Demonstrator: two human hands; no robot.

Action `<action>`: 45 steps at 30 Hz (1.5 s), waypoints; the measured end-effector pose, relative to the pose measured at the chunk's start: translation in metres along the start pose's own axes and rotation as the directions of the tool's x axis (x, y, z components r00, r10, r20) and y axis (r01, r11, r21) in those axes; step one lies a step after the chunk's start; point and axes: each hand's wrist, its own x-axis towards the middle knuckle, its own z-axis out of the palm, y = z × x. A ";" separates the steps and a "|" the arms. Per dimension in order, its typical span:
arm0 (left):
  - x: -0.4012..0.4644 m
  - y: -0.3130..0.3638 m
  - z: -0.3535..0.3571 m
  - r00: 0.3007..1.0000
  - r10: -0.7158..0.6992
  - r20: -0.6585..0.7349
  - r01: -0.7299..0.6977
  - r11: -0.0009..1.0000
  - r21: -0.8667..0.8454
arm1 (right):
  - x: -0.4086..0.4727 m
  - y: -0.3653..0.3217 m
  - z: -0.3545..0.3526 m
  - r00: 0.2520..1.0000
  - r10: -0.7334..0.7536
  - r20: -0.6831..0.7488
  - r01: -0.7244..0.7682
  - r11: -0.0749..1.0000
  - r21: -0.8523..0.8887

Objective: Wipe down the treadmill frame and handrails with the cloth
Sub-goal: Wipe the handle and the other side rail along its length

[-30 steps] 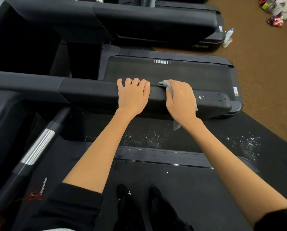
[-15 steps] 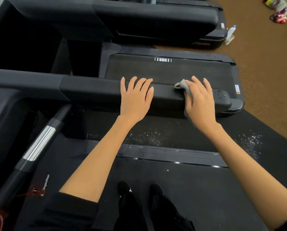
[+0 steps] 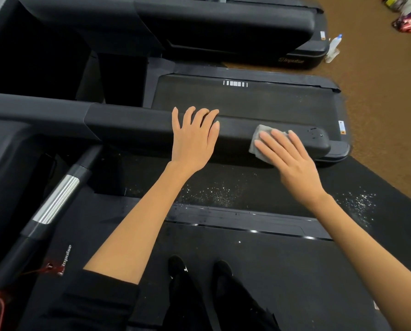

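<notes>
A thick black treadmill handrail point(image 3: 133, 126) runs across the view from left to right. My left hand point(image 3: 193, 139) rests flat on its middle with the fingers straight. Near the rail's right end, my right hand point(image 3: 288, 161) presses a small grey cloth point(image 3: 257, 142) onto the rail's near side with straight, spread fingers. The cloth shows at the fingertips; the palm hides the rest of it.
I stand on the black treadmill belt point(image 3: 283, 283). A short grip bar with a silver band point(image 3: 56, 199) slants at the left. A neighbouring treadmill's belt point(image 3: 247, 101) lies beyond the rail. A spray bottle point(image 3: 334, 47) stands on the brown floor at upper right.
My right hand slid the cloth rightward along the rail, then came down onto its near side, fingers now flat and spread. My left hand stayed in place and straightened its fingers.
</notes>
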 end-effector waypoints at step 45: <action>0.001 0.031 0.011 0.999 0.008 0.039 -0.010 0.998 0.056 | 0.043 0.027 -0.017 0.620 0.784 0.037 -0.765 0.593 0.252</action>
